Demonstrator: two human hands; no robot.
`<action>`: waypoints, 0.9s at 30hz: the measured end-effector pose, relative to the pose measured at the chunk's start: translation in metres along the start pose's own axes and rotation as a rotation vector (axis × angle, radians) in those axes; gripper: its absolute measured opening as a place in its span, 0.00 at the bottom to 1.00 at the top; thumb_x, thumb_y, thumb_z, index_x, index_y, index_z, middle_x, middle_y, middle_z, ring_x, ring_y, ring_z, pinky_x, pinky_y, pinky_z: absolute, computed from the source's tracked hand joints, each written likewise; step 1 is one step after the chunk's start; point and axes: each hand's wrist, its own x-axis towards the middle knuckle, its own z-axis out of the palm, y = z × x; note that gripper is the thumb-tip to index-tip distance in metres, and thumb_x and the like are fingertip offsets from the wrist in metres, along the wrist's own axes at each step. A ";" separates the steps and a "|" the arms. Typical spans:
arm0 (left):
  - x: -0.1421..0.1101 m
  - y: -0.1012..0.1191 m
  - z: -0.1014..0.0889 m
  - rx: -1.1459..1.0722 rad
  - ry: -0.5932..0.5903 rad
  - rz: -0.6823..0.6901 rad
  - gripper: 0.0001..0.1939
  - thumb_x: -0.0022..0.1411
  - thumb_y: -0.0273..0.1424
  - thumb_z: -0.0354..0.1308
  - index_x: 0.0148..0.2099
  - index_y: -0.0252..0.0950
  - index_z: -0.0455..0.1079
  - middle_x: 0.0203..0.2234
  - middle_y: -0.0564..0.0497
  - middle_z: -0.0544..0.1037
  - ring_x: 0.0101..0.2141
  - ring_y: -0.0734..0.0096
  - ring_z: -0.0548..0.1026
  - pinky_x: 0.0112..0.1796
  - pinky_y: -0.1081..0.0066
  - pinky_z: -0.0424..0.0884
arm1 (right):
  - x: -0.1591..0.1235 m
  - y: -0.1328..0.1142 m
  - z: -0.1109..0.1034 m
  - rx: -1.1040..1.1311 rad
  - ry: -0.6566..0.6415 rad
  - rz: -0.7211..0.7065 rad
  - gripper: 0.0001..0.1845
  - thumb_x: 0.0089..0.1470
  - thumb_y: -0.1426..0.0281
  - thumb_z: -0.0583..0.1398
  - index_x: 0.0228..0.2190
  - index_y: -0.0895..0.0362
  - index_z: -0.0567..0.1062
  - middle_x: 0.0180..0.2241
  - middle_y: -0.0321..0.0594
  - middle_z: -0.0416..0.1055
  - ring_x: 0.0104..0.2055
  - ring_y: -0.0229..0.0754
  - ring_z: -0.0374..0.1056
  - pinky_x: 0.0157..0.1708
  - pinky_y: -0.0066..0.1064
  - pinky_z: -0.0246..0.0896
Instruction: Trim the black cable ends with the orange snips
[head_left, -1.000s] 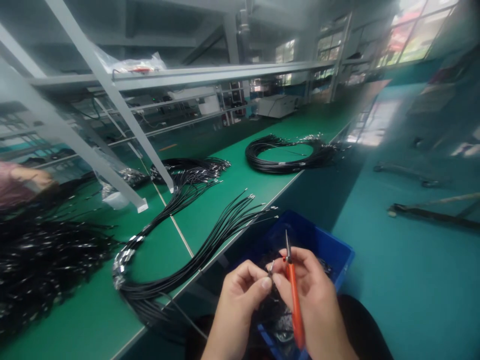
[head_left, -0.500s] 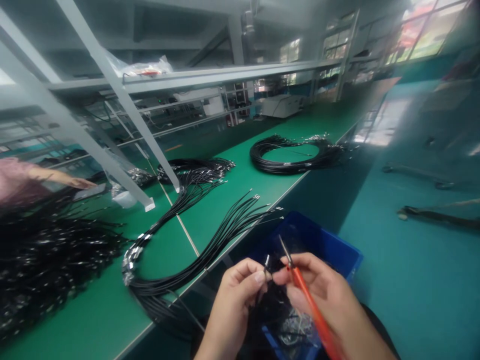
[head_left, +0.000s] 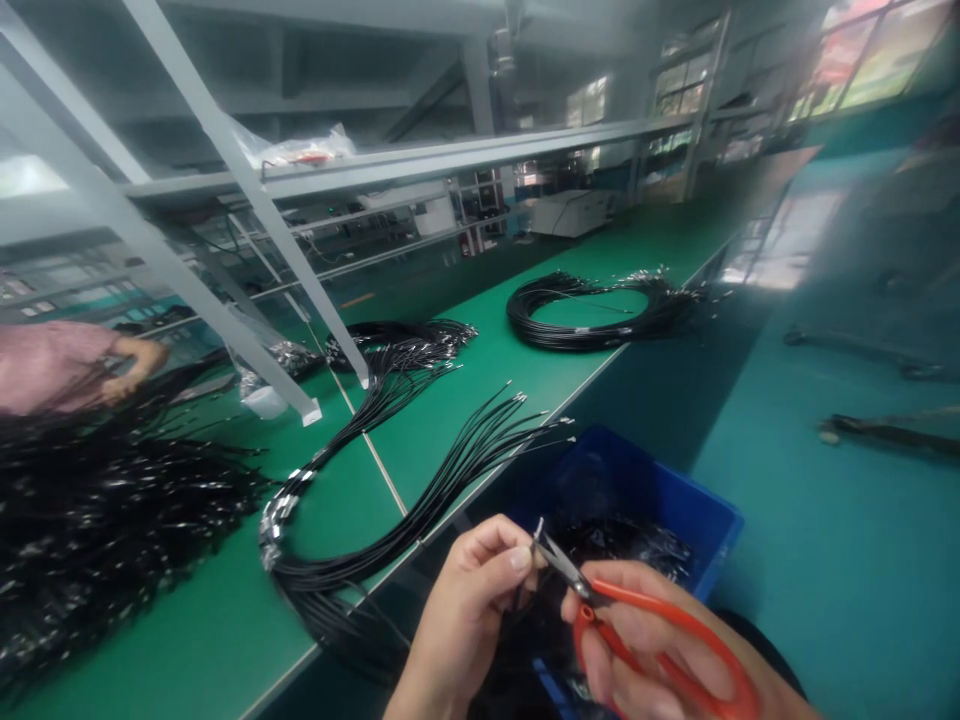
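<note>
Between the thumb and fingers of my left hand (head_left: 480,590) is pinched the end of a black cable (head_left: 537,535). My right hand (head_left: 637,620) grips red-handled scissors (head_left: 705,640), fingers around the handles. Their slim metal blades point up and left and meet the cable end just above my left fingertips. Whether the blades have cut anything cannot be seen. Below both hands stands a blue bin (head_left: 679,500) with dark cable pieces and clear plastic inside, partly hidden by my hands.
A bent bundle of black cables (head_left: 360,560) lies on the green table (head_left: 442,410), near its edge. Farther back rests a coiled cable bundle (head_left: 570,335). At left, a heap of black cables (head_left: 112,520) sits before a person in a pink shirt (head_left: 60,365). White shelf posts (head_left: 300,270) rise from the table.
The scissors have turned and opened, and their blades have moved left onto the cable end. My left hand keeps its pinch. The other person's arm has drawn back leftward.
</note>
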 end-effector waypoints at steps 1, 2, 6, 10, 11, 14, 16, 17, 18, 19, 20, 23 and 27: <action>0.000 0.000 0.000 0.013 -0.004 0.012 0.07 0.55 0.28 0.60 0.27 0.31 0.67 0.18 0.55 0.65 0.20 0.80 0.56 0.24 0.77 0.52 | 0.000 0.001 -0.001 -0.001 -0.001 -0.004 0.22 0.31 0.56 0.71 0.27 0.57 0.76 0.20 0.41 0.75 0.13 0.27 0.54 0.14 0.19 0.48; 0.000 -0.001 0.000 0.021 -0.008 0.021 0.06 0.55 0.27 0.60 0.27 0.31 0.67 0.18 0.55 0.65 0.20 0.80 0.56 0.24 0.77 0.52 | 0.000 0.001 -0.001 -0.007 -0.005 -0.007 0.21 0.33 0.57 0.70 0.28 0.58 0.76 0.20 0.41 0.75 0.13 0.27 0.55 0.14 0.20 0.48; 0.001 0.000 -0.001 0.037 -0.024 0.033 0.06 0.55 0.27 0.59 0.27 0.31 0.68 0.19 0.55 0.66 0.21 0.79 0.57 0.24 0.77 0.52 | 0.001 0.005 -0.008 -0.057 -0.016 -0.025 0.22 0.36 0.56 0.69 0.30 0.58 0.75 0.21 0.41 0.75 0.13 0.28 0.56 0.15 0.21 0.51; 0.001 0.000 -0.001 0.056 -0.015 0.029 0.06 0.55 0.28 0.60 0.28 0.32 0.68 0.19 0.55 0.67 0.21 0.79 0.57 0.24 0.77 0.52 | 0.004 0.012 -0.017 -0.121 -0.040 -0.063 0.23 0.39 0.55 0.68 0.33 0.59 0.73 0.23 0.43 0.75 0.13 0.27 0.55 0.12 0.19 0.47; 0.001 0.000 -0.001 0.064 -0.013 0.030 0.06 0.54 0.28 0.60 0.27 0.32 0.68 0.19 0.55 0.67 0.21 0.79 0.57 0.24 0.77 0.52 | 0.005 0.013 -0.018 -0.141 -0.055 -0.071 0.23 0.41 0.56 0.67 0.33 0.60 0.73 0.23 0.44 0.75 0.13 0.26 0.55 0.12 0.18 0.45; 0.000 0.000 -0.002 0.085 -0.007 0.032 0.06 0.55 0.28 0.60 0.27 0.32 0.68 0.19 0.55 0.66 0.21 0.78 0.57 0.24 0.77 0.53 | 0.006 0.012 -0.020 -0.210 -0.064 -0.062 0.17 0.47 0.62 0.65 0.34 0.61 0.70 0.22 0.43 0.75 0.11 0.24 0.52 0.10 0.17 0.40; -0.001 -0.001 -0.003 0.083 -0.005 0.025 0.06 0.55 0.28 0.59 0.27 0.31 0.68 0.19 0.55 0.65 0.21 0.78 0.56 0.24 0.77 0.52 | 0.006 0.009 -0.018 -0.289 -0.013 -0.044 0.13 0.48 0.66 0.64 0.33 0.61 0.69 0.22 0.41 0.75 0.10 0.23 0.51 0.10 0.17 0.39; -0.001 -0.001 -0.003 0.080 -0.006 0.022 0.06 0.55 0.28 0.59 0.27 0.32 0.68 0.18 0.56 0.64 0.21 0.78 0.56 0.24 0.77 0.52 | 0.006 0.008 -0.018 -0.332 0.008 -0.035 0.12 0.48 0.67 0.64 0.32 0.61 0.69 0.22 0.41 0.75 0.10 0.23 0.51 0.10 0.17 0.39; -0.001 0.000 -0.004 0.078 -0.004 0.020 0.06 0.55 0.28 0.59 0.27 0.32 0.68 0.18 0.56 0.64 0.21 0.78 0.55 0.24 0.77 0.52 | 0.006 0.007 -0.018 -0.371 0.015 -0.025 0.12 0.47 0.67 0.65 0.32 0.61 0.70 0.22 0.41 0.75 0.10 0.23 0.51 0.10 0.17 0.39; -0.001 0.000 -0.005 0.080 -0.003 0.022 0.06 0.55 0.28 0.59 0.28 0.32 0.68 0.19 0.55 0.64 0.21 0.79 0.55 0.24 0.77 0.52 | 0.006 0.007 -0.018 -0.400 0.011 -0.017 0.13 0.46 0.66 0.65 0.32 0.61 0.70 0.22 0.41 0.75 0.10 0.23 0.51 0.10 0.16 0.40; -0.001 0.001 -0.005 0.085 -0.001 0.024 0.06 0.55 0.28 0.59 0.28 0.32 0.68 0.19 0.55 0.65 0.21 0.79 0.55 0.24 0.77 0.52 | 0.006 0.007 -0.019 -0.413 -0.005 -0.014 0.15 0.44 0.65 0.66 0.31 0.60 0.70 0.22 0.41 0.75 0.10 0.23 0.51 0.10 0.16 0.41; 0.001 0.001 -0.005 0.120 -0.008 0.044 0.06 0.55 0.28 0.59 0.28 0.32 0.68 0.20 0.55 0.65 0.21 0.78 0.56 0.24 0.77 0.52 | 0.005 0.011 -0.021 -0.381 -0.016 -0.091 0.16 0.44 0.63 0.66 0.31 0.59 0.70 0.20 0.40 0.74 0.11 0.24 0.50 0.11 0.17 0.42; 0.002 -0.009 0.005 0.284 0.032 0.093 0.07 0.55 0.29 0.58 0.26 0.33 0.68 0.19 0.55 0.66 0.21 0.77 0.58 0.24 0.76 0.54 | 0.001 0.011 -0.017 -0.252 0.214 -0.298 0.13 0.44 0.66 0.67 0.32 0.56 0.71 0.21 0.35 0.72 0.13 0.27 0.52 0.13 0.20 0.44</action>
